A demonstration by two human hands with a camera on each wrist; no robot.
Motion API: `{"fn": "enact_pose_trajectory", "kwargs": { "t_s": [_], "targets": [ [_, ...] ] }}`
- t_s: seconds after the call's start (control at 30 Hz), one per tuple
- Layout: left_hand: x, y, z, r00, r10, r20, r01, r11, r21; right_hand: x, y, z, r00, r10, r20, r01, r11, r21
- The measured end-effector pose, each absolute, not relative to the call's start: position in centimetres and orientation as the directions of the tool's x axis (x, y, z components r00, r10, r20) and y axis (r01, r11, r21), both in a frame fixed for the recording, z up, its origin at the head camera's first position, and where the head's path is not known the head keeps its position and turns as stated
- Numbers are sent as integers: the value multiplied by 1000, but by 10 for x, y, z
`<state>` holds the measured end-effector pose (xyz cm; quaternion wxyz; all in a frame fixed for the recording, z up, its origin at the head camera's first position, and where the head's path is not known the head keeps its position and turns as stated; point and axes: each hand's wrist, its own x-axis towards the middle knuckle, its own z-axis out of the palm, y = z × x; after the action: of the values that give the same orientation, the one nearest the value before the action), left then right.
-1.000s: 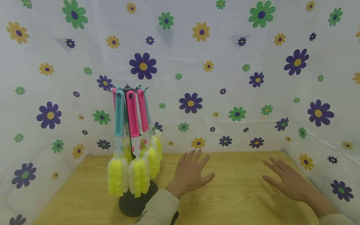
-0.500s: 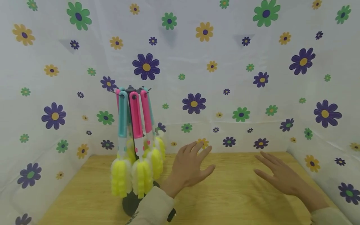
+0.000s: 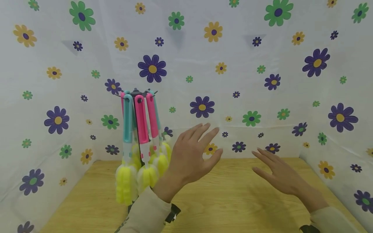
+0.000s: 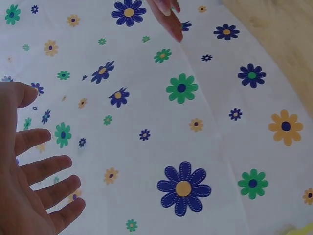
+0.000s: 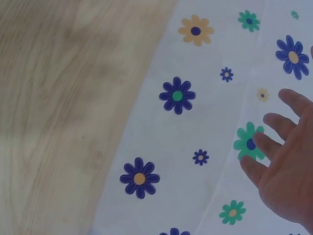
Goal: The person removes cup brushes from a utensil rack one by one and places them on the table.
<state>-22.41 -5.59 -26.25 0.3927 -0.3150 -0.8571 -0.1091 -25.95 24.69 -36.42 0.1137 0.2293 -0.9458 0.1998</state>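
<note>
My left hand (image 3: 192, 153) is raised over the table with its fingers spread and nothing in it; in the left wrist view the same hand (image 4: 34, 171) shows a bare palm. Just left of it stands a dark rack hung with several sponge brushes (image 3: 141, 119), with pink or teal handles and yellow-and-white sponge heads. The left forearm covers the rack's base and part of the front sponge heads. My right hand (image 3: 279, 171) hovers over the right part of the table, fingers extended and holding nothing. In the right wrist view that hand (image 5: 288, 161) also has an open palm.
A wooden table (image 3: 233, 194) spreads under both hands. White flower-printed cloth (image 3: 180, 87) walls it in at the back and on both sides. The rack's dark top with thin hooks (image 3: 136, 93) rises above the brush handles.
My left hand has risen and come closer to the camera, now overlapping part of the brushes. My right hand has moved left and slightly up. The view has shifted a little.
</note>
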Motion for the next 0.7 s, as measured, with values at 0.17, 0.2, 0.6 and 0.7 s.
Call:
{"fn": "enact_pose_trajectory", "kwargs": {
  "t_s": [0.17,0.2,0.6,0.7],
  "targets": [
    [-221,-64,-239,-420,449,789,637,765,-96,-262,234,-353,-857,-402,323,-502,792,-347],
    [-221,-65,-235,-406,448,796,639,762,-103,-263,232,-351,-855,-406,323,-507,785,-356],
    [-221,-83,-194,-331,509,795,571,779,-260,-273,194,-322,-840,-437,322,-539,737,-408],
    [-221,-93,-182,-317,486,814,560,789,-253,-276,184,-318,-825,-453,337,-561,721,-406]
  ]
}}
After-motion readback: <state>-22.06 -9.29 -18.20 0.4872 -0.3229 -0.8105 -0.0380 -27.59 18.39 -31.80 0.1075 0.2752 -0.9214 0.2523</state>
